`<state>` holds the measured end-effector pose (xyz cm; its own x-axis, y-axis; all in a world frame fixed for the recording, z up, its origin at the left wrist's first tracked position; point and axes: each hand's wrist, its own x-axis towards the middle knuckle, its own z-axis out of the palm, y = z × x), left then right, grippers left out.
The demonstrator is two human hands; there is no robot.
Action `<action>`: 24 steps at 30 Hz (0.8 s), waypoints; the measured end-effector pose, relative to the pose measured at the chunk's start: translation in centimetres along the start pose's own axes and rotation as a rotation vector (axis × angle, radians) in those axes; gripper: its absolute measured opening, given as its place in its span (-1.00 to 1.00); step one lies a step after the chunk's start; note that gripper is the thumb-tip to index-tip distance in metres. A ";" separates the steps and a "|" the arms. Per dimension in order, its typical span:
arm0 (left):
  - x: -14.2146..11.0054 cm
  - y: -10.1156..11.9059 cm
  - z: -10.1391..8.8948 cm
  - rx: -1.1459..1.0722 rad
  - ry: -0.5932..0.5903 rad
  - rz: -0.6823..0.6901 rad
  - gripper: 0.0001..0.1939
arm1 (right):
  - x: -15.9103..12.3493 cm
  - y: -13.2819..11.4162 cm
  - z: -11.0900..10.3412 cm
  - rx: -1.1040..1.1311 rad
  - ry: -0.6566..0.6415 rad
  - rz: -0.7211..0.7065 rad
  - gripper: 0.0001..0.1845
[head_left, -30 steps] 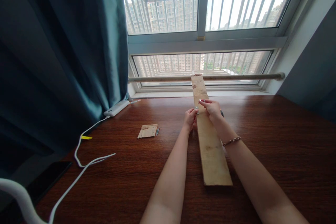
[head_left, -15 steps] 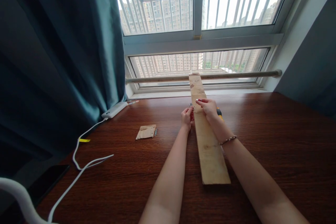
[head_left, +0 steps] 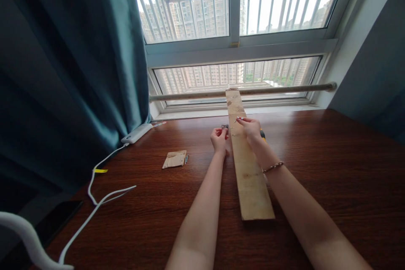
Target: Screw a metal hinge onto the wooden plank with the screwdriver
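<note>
A long, pale wooden board (head_left: 251,177) lies lengthwise in front of me, its far end at the rail by the window. Just left of the board, my left hand (head_left: 219,138) pinches a small metal bracket (head_left: 225,127) with holes in it. My right hand (head_left: 249,128) is over the board's right side, closed with thumb and finger around a thin screw (head_left: 236,120) that points down toward the wood. Small dark marks show on the board near the fingertips. Partly hidden behind my right wrist is a yellow and black tool (head_left: 263,134).
On the left of the brown table (head_left: 190,202) lie a small wooden piece (head_left: 174,159) and some screws (head_left: 186,159). A white power strip (head_left: 136,133) and its cable (head_left: 91,185) run beside the blue curtain (head_left: 126,50). A rail (head_left: 284,90) crosses the window.
My left hand has moved left, away from the board's edge, with the bracket now more visible. My right hand stays over the board with the screw. The view has shifted slightly.
</note>
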<state>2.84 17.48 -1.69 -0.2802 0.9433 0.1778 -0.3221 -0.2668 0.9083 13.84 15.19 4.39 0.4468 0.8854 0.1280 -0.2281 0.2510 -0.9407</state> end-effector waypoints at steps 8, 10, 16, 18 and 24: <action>1.6 7.8 -2.6 0.099 0.115 0.100 -0.71 | -2.2 -2.7 1.8 0.004 -0.116 0.046 -0.61; 1.4 9.3 -5.4 0.239 0.086 0.121 -0.71 | -3.8 -2.9 2.5 0.019 -0.186 0.103 -0.63; 0.4 9.8 -17.2 0.806 0.076 0.120 -0.82 | -9.8 -1.0 5.1 -0.041 -0.515 0.400 -0.81; 0.2 9.4 -20.1 0.950 0.117 0.101 -0.84 | -11.1 0.2 6.7 -0.158 -0.537 0.443 -0.89; -0.4 9.3 -22.2 1.222 0.199 0.045 -0.86 | -12.1 3.6 11.6 -0.450 -0.478 0.457 -0.81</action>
<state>-20.07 10.23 -1.76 -0.4361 0.8633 0.2541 0.7157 0.1615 0.6794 -2.45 9.87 3.15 -0.0488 0.9598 -0.2764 0.1175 -0.2693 -0.9559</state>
